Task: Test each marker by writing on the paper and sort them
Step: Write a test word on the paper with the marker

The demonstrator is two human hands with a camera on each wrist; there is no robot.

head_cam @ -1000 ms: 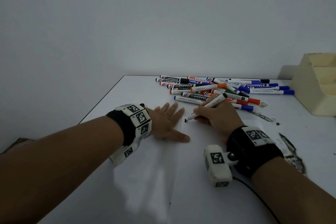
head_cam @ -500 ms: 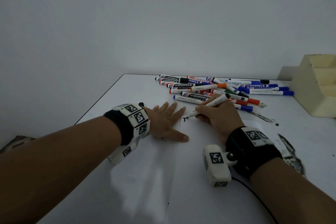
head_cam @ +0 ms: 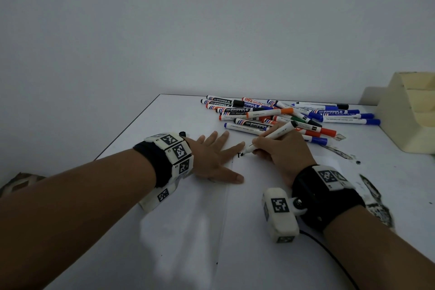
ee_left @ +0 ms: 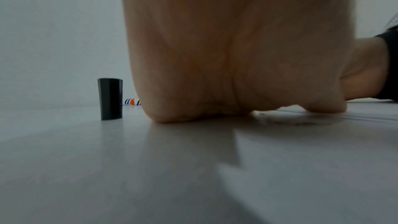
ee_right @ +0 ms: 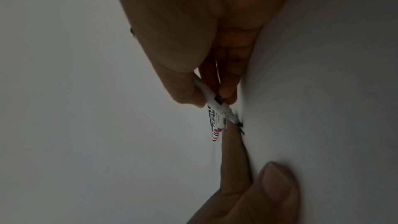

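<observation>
My right hand (head_cam: 280, 152) grips a white marker (head_cam: 277, 135) with a black end, uncapped, its tip down on the white paper (head_cam: 270, 195) beside a small black mark (head_cam: 239, 155). In the right wrist view the fingers (ee_right: 226, 88) pinch the marker (ee_right: 215, 103) near its tip. My left hand (head_cam: 213, 155) lies flat with spread fingers on the paper's left part. Its palm (ee_left: 226, 57) presses the surface in the left wrist view. A pile of markers (head_cam: 289, 115) with black, blue, orange and green caps lies behind the hands.
A black cap (ee_left: 110, 99) stands upright on the table left of my left hand, seen too behind the wrist (head_cam: 183, 134). A cream stepped organiser (head_cam: 409, 113) sits at the right edge. Dark ink smears (head_cam: 374, 198) mark the table at right. The table's left edge (head_cam: 127, 127) runs diagonally.
The marker tip has come down on the paper and left a small black mark near my left index fingertip. The left hand has stayed flat in place.
</observation>
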